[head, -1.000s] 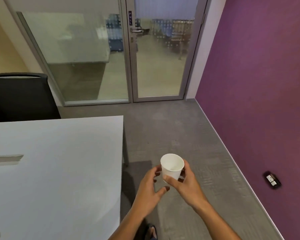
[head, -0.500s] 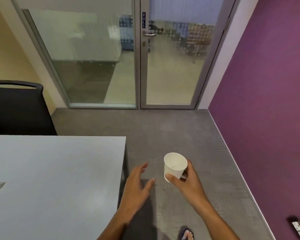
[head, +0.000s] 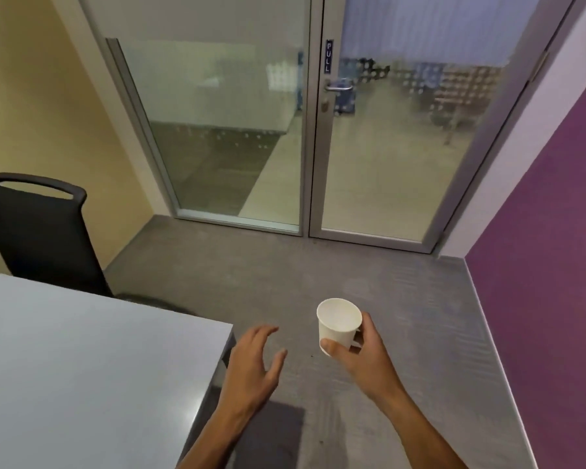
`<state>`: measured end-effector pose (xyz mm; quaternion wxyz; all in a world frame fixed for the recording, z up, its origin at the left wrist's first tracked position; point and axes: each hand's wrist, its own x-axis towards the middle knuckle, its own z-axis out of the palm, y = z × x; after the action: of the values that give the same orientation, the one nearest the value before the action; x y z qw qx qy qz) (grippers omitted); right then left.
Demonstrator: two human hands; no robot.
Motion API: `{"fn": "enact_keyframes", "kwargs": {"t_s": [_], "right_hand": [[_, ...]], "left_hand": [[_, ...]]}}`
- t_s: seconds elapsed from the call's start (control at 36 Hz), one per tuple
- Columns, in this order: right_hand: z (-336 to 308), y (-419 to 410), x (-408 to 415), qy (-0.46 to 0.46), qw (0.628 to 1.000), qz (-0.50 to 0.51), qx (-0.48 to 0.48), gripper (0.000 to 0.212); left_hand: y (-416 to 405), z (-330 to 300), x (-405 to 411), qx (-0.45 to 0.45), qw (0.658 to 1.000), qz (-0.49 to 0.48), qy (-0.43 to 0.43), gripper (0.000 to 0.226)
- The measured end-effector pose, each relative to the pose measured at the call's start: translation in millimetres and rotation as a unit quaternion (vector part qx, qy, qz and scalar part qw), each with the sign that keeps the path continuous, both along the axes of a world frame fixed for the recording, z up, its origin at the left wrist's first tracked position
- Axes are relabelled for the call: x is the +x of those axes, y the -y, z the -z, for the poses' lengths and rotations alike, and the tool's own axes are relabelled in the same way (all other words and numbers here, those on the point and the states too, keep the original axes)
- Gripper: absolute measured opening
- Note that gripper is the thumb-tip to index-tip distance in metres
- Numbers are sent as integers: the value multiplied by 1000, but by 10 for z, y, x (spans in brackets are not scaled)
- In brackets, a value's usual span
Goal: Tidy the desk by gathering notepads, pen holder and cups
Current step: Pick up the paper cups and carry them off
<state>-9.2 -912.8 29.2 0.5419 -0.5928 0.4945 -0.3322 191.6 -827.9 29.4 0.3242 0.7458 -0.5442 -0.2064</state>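
Head view: a small white paper cup (head: pixel 338 324) is held upright in the right hand (head: pixel 359 353), well out over the grey carpeted floor (head: pixel 403 299) and to the right of the desk corner. The cup is gripped low on its wall — the thumb (head: pixel 332 348) is pressed against the near side and the fingers are curled round the far side, so that only the rim and upper wall are left uncovered. Its inside is seen to be white; whether anything is in it cannot be told. The left hand (head: pixel 254 363) is held just beside the corner of the pale grey rectangular desk (head: pixel 82 367), with its fingers spread and relaxed and nothing between them — it is apart from the cup. A black office chair (head: pixel 38 231) is placed behind the desk's far edge, near the yellow wall (head: pixel 38 96). A glass door with an aluminium frame (head: pixel 313 130) is seen straight ahead, and a purple wall (head: pixel 555 265) runs along the right.
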Motion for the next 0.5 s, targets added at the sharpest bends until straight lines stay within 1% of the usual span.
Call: {"fn": "enact_keyframes", "kwargs": {"t_s": [0.06,0.14,0.31,0.5], "right_hand": [[-28,288,13,-1,1000,-23,-2,56],[-30,674,98,2,998,-57,-1,57],[18,1353,449,5,992,-128,2,62],[111,2163,1138,7,981,-195,12,65]], "left_hand": [[218,-24,-5,3,999,-21,24,48],[498,-32,38,20,997,-46,52,57],[1033,46,232,19,994,-87,60,59],[1736,273,712,16,990,-126,64,65]]}}
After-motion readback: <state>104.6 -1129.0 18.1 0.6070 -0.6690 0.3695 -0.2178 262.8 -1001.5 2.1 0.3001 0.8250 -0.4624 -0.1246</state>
